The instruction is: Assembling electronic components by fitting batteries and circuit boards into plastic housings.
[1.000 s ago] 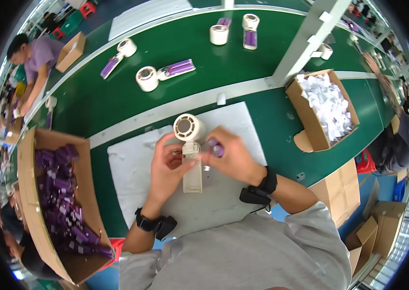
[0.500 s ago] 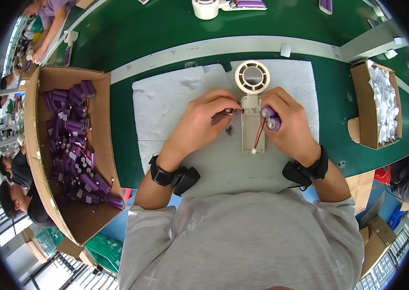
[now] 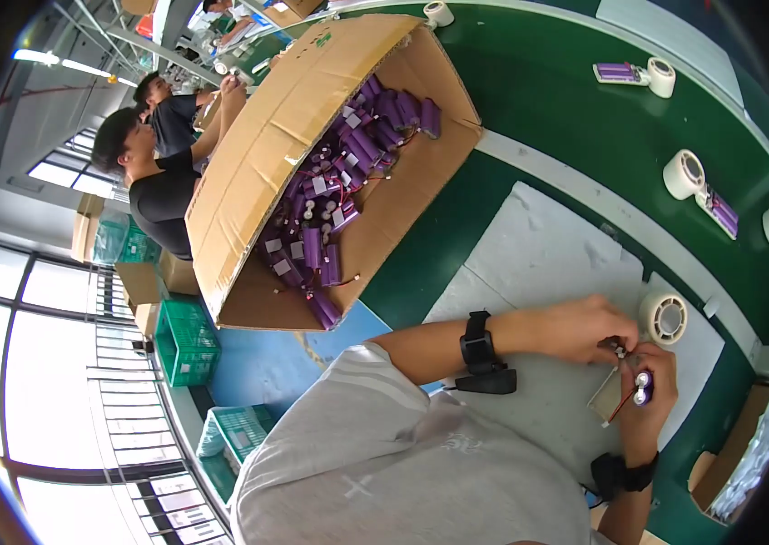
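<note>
A small handheld fan with a round cream head (image 3: 665, 318) and an uncovered, hollow handle (image 3: 606, 400) lies on the white foam sheet at the lower right. My left hand (image 3: 590, 329) pinches a small dark wired part (image 3: 618, 349) just above the top of the handle. My right hand (image 3: 659, 374) is wrapped round a purple battery pack (image 3: 644, 389) with silvery cell ends, close beside the handle. The pack's red and black lead (image 3: 621, 407) trails across the handle. My fingers partly hide the handle's top and the small part.
A big cardboard box (image 3: 430, 195) of purple battery packs stands to the left. Fans with purple packs in them (image 3: 619, 73) lie on the green bench (image 3: 530, 54) beyond a pale rail. A carton of white pieces (image 3: 748, 454) sits at lower right. Co-workers (image 3: 162, 200) sit at far left.
My view has swung left, so the fan and my hands now appear at the lower right. My hands have drawn closer together at the top of the handle, both still gripping their parts.
</note>
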Demonstrator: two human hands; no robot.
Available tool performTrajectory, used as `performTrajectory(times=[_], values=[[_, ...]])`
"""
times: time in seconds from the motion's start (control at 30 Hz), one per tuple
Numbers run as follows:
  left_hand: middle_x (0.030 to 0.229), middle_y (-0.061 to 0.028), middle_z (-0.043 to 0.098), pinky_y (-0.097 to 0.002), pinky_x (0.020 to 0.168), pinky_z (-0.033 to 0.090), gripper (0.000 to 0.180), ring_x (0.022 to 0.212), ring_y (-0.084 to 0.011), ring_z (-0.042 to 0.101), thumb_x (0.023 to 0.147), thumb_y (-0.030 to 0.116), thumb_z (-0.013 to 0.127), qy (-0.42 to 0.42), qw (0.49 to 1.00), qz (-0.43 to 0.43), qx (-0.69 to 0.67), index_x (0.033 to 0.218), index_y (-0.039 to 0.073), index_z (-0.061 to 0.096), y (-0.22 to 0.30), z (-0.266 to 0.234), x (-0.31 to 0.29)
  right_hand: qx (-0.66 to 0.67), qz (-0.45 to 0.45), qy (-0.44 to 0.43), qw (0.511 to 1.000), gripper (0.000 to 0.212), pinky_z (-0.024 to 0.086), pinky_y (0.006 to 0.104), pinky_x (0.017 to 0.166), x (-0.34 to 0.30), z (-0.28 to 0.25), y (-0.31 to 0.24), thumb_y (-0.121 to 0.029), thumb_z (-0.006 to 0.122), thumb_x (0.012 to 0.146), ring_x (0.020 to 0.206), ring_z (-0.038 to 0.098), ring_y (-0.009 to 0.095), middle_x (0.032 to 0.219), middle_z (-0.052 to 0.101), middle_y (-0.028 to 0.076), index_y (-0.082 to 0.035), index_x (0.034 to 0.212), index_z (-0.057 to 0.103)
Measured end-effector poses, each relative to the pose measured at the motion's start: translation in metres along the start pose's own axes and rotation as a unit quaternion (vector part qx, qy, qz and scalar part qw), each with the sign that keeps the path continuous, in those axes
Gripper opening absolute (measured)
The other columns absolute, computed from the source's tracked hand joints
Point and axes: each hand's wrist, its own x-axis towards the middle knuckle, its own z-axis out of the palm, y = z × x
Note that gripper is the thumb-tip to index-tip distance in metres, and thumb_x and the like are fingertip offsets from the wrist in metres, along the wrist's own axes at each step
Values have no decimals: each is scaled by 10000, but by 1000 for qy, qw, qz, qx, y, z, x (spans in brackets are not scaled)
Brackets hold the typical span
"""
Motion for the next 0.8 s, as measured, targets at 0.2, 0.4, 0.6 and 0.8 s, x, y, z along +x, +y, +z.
performTrajectory(times=[0.2, 0.4, 0.6, 0.8], values=[[879, -97, 633, -380, 725, 498, 237, 822, -287, 620, 728, 5, 710, 35, 987, 150, 34, 950, 47, 639, -11, 1, -1, 6, 16, -37, 999, 273, 437, 351, 652, -2, 2, 7, 136, 684, 668, 770, 552, 284, 820, 584, 106, -16, 799, 500], [871, -102, 646, -355, 691, 510, 238, 778, -277, 641, 748, 9, 706, 35, 995, 89, -30, 972, 41, 633, -7, 0, 4, -11, 30, -14, 999, 262, 440, 356, 643, 2, 1, 9, 125, 692, 666, 751, 556, 288, 796, 583, 106, -15, 802, 517], [880, -109, 644, -350, 683, 517, 249, 786, -268, 646, 737, 1, 710, 7, 999, 29, 13, 968, 44, 626, -5, -7, 3, -39, 14, -33, 999, 257, 466, 375, 650, 8, -5, 2, 92, 715, 648, 767, 570, 302, 765, 594, 103, -34, 810, 560], [921, -121, 648, -317, 706, 519, 316, 809, -254, 652, 726, -101, 648, 18, 999, 31, 0, 1009, 39, 635, -15, -5, 7, -10, -27, -44, 999, 299, 488, 348, 653, 8, -3, 15, 69, 741, 630, 754, 591, 281, 805, 612, 93, -58, 870, 615]])
